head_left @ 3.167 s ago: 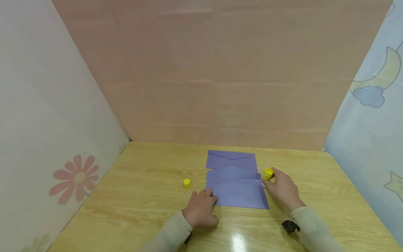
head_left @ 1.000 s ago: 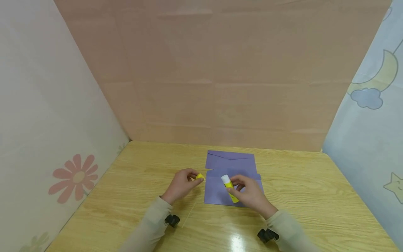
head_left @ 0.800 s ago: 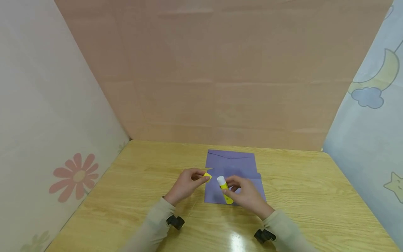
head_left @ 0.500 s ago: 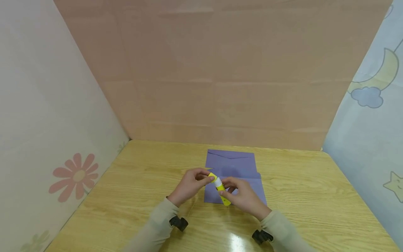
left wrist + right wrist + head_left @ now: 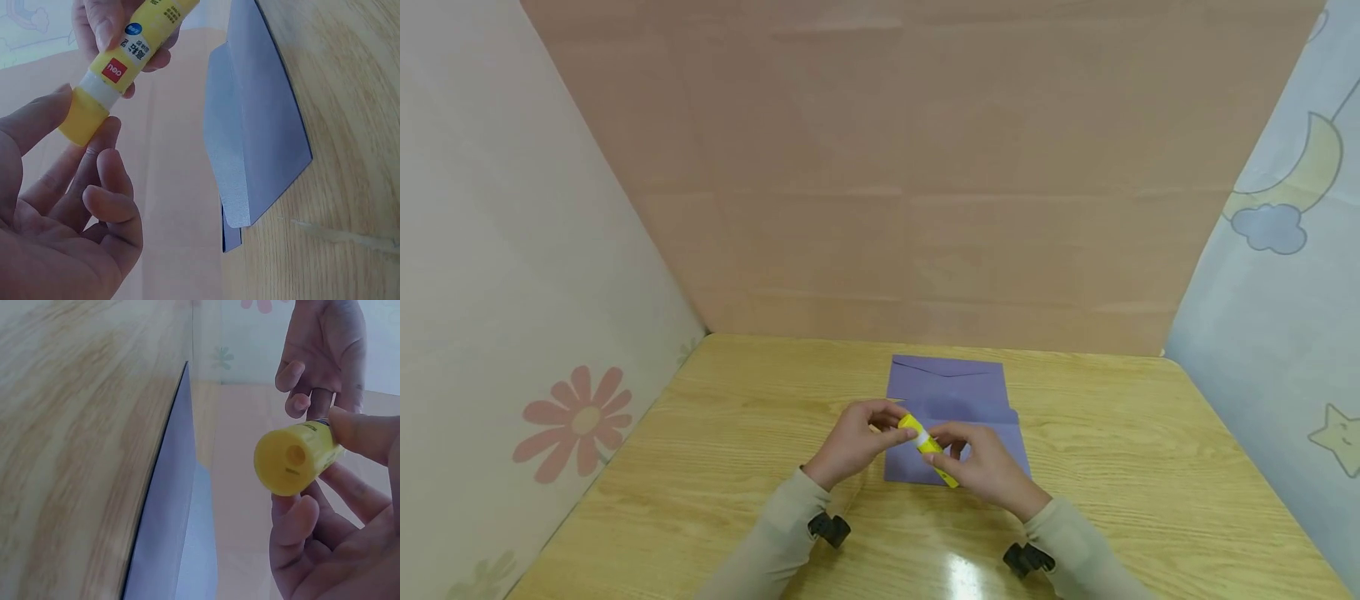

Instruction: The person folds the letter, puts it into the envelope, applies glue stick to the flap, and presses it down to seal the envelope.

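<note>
My right hand (image 5: 988,467) grips the yellow body of a glue stick (image 5: 134,53), held tilted above the purple envelopes. Between the thumb and fingertips of my left hand (image 5: 856,440) is the yellow cap (image 5: 84,117), sitting over the tip end of the stick. A white band of the stick shows between cap and body in the left wrist view. In the right wrist view the hollow base of the glue stick faces the camera. Below the hands lies a purple envelope (image 5: 901,465) with its flap spread open, its middle partly hidden by the hands.
A second purple envelope (image 5: 977,382), flap folded down, lies just behind the first. The wooden table (image 5: 760,392) extends on both sides, with a tan backdrop (image 5: 910,250) behind it and patterned panels left and right.
The left hand picked the cap up from the table, and the right hand brought the glue stick in from the right. Cap and stick, apart earlier, have come together over the open envelope.
</note>
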Action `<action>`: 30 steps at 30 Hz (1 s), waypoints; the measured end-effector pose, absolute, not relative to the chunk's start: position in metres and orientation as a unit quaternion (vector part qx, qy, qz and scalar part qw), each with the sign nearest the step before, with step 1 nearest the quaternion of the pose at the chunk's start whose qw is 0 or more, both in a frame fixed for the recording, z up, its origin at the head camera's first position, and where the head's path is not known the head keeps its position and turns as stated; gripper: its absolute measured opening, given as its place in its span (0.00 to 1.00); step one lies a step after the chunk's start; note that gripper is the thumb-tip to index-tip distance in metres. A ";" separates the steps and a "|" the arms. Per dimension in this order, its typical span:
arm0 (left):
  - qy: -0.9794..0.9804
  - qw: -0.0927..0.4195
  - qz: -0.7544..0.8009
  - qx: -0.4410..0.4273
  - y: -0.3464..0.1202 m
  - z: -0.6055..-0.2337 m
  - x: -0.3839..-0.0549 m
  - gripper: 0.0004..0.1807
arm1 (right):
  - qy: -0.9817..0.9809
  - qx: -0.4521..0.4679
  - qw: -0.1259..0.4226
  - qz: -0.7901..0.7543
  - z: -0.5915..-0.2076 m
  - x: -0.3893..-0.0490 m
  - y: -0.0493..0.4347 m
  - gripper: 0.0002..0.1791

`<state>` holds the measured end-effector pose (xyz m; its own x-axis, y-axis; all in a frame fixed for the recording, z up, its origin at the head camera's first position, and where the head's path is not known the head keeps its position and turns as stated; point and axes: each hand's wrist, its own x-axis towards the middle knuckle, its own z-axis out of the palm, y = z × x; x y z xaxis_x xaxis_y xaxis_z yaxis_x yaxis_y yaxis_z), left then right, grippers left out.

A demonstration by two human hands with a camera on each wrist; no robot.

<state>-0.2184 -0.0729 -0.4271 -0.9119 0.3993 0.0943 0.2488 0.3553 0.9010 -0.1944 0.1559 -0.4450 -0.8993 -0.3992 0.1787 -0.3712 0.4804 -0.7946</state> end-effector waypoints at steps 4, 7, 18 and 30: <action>0.815 0.075 0.539 0.202 -0.073 -0.429 -0.219 0.12 | 0.854 -0.226 0.033 -0.467 -0.445 -0.195 0.158 0.16; 0.811 0.084 0.542 0.204 -0.074 -0.430 -0.219 0.13 | 0.844 -0.226 0.054 -0.483 -0.444 -0.195 0.160 0.16; 0.814 0.106 0.522 0.231 -0.066 -0.436 -0.226 0.20 | 0.839 -0.211 0.085 -0.495 -0.446 -0.200 0.166 0.18; 0.936 0.068 0.275 0.209 -0.056 -0.464 -0.241 0.55 | 0.901 -0.023 -0.034 -0.433 -0.456 -0.216 0.210 0.21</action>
<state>-0.2407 -0.0559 -0.4642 -0.9038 0.4277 -0.0121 0.3532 0.7618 0.5430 -0.2155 0.2103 -0.4563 -0.9967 -0.0126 0.0806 -0.0708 0.6243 -0.7780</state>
